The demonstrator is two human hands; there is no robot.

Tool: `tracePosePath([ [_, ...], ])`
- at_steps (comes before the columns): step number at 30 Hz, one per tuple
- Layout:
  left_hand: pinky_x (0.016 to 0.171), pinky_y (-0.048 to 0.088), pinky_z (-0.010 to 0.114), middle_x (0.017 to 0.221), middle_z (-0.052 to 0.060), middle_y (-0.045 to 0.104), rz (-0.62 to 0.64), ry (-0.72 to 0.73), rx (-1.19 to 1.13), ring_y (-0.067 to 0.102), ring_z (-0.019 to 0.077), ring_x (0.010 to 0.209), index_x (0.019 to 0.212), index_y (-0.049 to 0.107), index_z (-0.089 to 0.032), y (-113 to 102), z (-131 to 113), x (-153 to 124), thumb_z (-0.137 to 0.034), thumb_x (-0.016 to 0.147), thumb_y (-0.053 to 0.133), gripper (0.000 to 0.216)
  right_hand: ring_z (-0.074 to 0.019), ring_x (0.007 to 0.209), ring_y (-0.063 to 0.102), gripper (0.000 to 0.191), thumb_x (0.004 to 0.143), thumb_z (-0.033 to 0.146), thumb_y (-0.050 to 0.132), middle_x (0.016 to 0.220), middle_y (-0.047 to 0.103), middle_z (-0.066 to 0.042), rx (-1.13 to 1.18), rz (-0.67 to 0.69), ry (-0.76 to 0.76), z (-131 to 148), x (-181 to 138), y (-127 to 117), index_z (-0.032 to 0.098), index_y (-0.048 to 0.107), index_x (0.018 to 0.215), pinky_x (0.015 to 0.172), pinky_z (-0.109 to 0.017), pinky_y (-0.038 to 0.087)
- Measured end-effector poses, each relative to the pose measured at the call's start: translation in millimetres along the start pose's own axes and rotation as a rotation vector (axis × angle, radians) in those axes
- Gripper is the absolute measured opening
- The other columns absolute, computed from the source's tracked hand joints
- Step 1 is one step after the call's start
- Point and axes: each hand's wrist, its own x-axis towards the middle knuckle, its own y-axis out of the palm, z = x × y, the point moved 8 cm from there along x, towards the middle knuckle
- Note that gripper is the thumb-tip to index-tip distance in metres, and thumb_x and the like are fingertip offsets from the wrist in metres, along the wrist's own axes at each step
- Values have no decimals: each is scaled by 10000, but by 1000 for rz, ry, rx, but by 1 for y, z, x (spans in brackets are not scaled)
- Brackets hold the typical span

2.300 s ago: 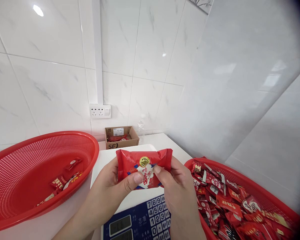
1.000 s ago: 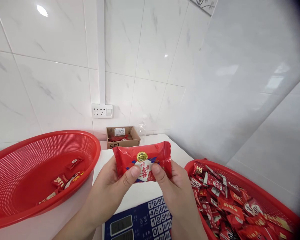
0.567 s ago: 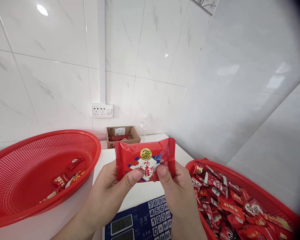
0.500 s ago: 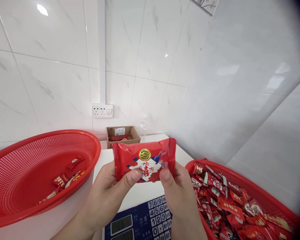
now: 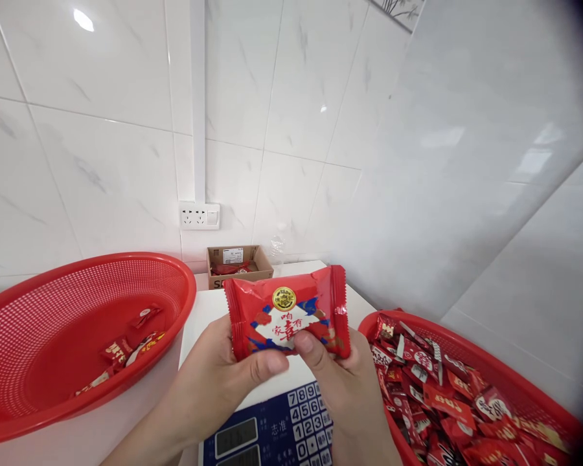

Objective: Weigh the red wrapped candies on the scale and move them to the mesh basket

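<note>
A red candy packet [image 5: 287, 317] with crimped ends, a gold round emblem and a white-and-blue printed patch is held up in front of me. My left hand [image 5: 218, 375] grips its left end, thumb along the lower edge. On its right end my right hand [image 5: 344, 369] is closed, the thumb pressing on the printed front. The fingers behind the packet are hidden. Below lies a digital scale with a blue keypad [image 5: 272, 427], partly covered by my hands, and its white platform [image 5: 204, 304] shows behind them.
At the left stands a red plastic basket [image 5: 175, 278] with several small wrapped candies [image 5: 146, 346] in it. Another red basket [image 5: 529, 375], heaped with wrapped candies [image 5: 447, 401], is at the right. An open cardboard box [image 5: 260, 262] sits at the back by the tiled wall [image 5: 116, 188].
The packet has tilted and shifted slightly right in my hands. My right thumb has slid left across its front, while my left thumb has moved down to its lower edge.
</note>
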Motion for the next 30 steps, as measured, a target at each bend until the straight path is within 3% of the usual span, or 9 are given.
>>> tracePosePath([
  [7, 802, 586, 354, 1020, 97, 774, -101, 62, 14, 702, 299, 981, 1010, 769, -182, -7, -7, -4, -461, 840, 691, 336, -295, 801, 715, 450, 661, 691, 737, 754, 761, -59, -78, 232, -48, -1, 5, 7, 246, 768, 719, 648, -357, 569],
  [12, 698, 592, 316, 940, 83, 782, -83, 70, 1, 713, 239, 783, 1002, 771, -175, -6, -8, -2, -451, 850, 686, 326, -255, 818, 708, 471, 671, 653, 757, 918, 773, -50, -4, 365, -28, -1, 5, 17, 283, 772, 961, 670, -331, 566],
  [14, 725, 592, 318, 953, 77, 781, -78, 44, 27, 711, 231, 781, 1029, 764, -183, -7, -5, -2, -451, 853, 683, 331, -250, 842, 713, 432, 674, 624, 774, 918, 774, -37, -2, 341, -60, 1, 7, 17, 303, 775, 963, 694, -320, 574],
  [18, 884, 564, 364, 1044, 97, 768, -16, 53, 66, 695, 292, 1012, 1075, 747, -195, -2, 1, -3, -556, 841, 644, 442, -259, 890, 724, 273, 816, 511, 711, 860, 777, -40, -54, 211, -131, 0, 8, 10, 306, 777, 984, 820, -378, 588],
  [22, 904, 564, 390, 1129, 119, 748, -94, 62, -15, 664, 327, 1105, 1132, 718, -194, -7, 3, -4, -588, 812, 661, 511, -275, 953, 720, 233, 845, 413, 710, 866, 784, -48, -40, 106, -136, -2, 5, 3, 295, 764, 1039, 871, -408, 579],
  [27, 888, 583, 372, 1118, 97, 756, -188, 29, -133, 691, 300, 1050, 1122, 723, -194, -12, 3, -3, -454, 792, 755, 421, -270, 929, 724, 223, 834, 435, 718, 904, 786, -43, -23, 141, -91, -2, 4, 10, 282, 784, 982, 869, -398, 576],
  [30, 814, 607, 339, 1032, 83, 778, -213, 45, -215, 720, 279, 974, 1098, 741, -204, -14, 2, -5, -399, 797, 767, 360, -260, 860, 721, 346, 811, 530, 708, 922, 779, -52, -71, 231, -75, -6, 5, 14, 264, 771, 1023, 796, -371, 586],
])
